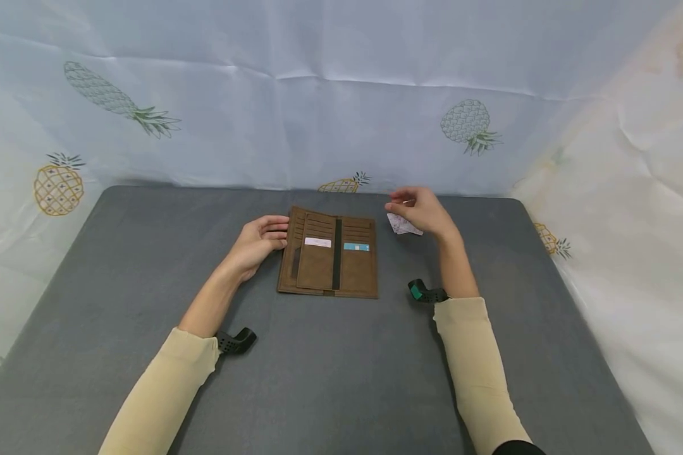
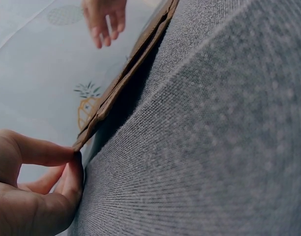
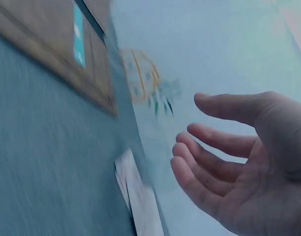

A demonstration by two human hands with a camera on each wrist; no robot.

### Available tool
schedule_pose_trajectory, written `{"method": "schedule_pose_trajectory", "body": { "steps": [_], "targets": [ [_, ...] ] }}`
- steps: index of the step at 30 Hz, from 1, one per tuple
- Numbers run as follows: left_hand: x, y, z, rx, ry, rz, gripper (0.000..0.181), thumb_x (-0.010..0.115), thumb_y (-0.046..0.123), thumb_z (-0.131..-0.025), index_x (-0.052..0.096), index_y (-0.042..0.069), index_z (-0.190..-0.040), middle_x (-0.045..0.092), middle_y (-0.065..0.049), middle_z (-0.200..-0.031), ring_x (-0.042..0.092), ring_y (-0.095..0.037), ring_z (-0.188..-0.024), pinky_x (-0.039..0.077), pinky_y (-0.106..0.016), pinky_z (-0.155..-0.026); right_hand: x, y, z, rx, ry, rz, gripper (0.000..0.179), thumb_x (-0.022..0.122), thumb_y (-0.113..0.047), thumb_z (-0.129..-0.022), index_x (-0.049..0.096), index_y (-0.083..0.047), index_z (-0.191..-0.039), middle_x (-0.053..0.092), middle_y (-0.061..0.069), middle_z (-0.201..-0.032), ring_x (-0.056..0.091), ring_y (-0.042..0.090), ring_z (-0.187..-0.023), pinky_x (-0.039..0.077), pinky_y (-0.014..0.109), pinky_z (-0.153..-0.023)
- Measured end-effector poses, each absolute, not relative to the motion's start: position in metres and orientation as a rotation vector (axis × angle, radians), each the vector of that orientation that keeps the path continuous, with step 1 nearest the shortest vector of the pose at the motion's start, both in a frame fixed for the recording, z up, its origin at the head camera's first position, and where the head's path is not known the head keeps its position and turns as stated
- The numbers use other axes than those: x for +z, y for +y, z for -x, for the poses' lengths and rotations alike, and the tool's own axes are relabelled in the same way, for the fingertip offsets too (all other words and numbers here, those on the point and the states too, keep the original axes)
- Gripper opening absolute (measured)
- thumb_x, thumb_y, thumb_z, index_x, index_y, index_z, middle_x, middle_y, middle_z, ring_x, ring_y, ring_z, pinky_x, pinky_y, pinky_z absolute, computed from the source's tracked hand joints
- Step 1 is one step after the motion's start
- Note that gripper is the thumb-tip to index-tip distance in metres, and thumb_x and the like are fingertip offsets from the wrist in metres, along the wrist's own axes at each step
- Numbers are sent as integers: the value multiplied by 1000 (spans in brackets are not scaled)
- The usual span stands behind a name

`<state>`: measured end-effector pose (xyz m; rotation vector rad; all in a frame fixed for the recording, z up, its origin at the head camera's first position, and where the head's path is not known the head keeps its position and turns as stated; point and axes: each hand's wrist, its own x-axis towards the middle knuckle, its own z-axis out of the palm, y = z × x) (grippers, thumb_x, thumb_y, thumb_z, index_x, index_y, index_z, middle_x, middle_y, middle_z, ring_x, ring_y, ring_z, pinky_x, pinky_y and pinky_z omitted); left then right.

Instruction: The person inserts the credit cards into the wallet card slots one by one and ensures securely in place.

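A brown wallet (image 1: pixel 358 272) lies spread on the grey table, with rows of card slots and a dark strip down its middle. A whitish card (image 1: pixel 317 242) and a blue card (image 1: pixel 356 247) peek out of its slots. At the wallet's left edge my left hand (image 1: pixel 254 248) pinches the cover between thumb and fingers, seen closely at the wallet's corner (image 2: pixel 86 132) in the left wrist view. My right hand (image 1: pixel 424 212) hovers over pale printed paper (image 1: pixel 404 225) right of the wallet. Its fingers are loosely bent with nothing between them in the right wrist view.
The grey tabletop (image 1: pixel 330 366) reaches back to a pale cloth (image 1: pixel 364 133) printed with pineapples, which hangs behind it and at both sides. Black wrist devices (image 1: pixel 236 341) sit at both sleeve cuffs.
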<state>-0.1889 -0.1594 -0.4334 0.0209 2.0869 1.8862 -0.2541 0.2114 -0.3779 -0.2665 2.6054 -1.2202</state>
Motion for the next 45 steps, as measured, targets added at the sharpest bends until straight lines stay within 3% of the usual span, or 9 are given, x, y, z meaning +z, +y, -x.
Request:
{"method": "schedule_pose_trajectory", "body": {
  "steps": [13, 27, 38, 45],
  "targets": [
    [-433, -163, 187, 1879, 2089, -12, 58, 53, -11, -106, 41, -2, -162, 44, -26, -161, 51, -38, -147, 57, -10, -97, -397, 262, 259, -1215, 2692, 6, 58, 65, -21, -109, 51, 14, -153, 54, 35, -156, 53, 49, -145, 51, 62, -118],
    [-435, -161, 188, 1884, 2097, -9, 58, 53, -12, -105, 42, -2, -162, 45, -27, -159, 53, -37, -145, 57, -11, -96, -412, 264, 261, -1022, 2757, -132, 71, 80, -24, -99, 51, 10, -154, 52, 33, -159, 52, 48, -145, 44, 63, -126],
    [-436, -158, 189, 1882, 2101, -16, 58, 53, -12, -105, 42, -2, -162, 46, -27, -159, 53, -38, -145, 58, -10, -96, -411, 267, 259, -1013, 2759, -173, 70, 83, -28, -97, 53, 9, -149, 55, 32, -150, 56, 45, -132, 50, 62, -116],
    [-436, -158, 188, 1877, 2108, -21, 58, 53, -12, -105, 42, -2, -161, 46, -27, -159, 53, -39, -145, 57, -10, -96, -413, 273, 260, -1093, 2739, -145, 67, 81, -24, -99, 49, 9, -148, 63, 29, -136, 62, 37, -115, 55, 48, -99]
  ]
}}
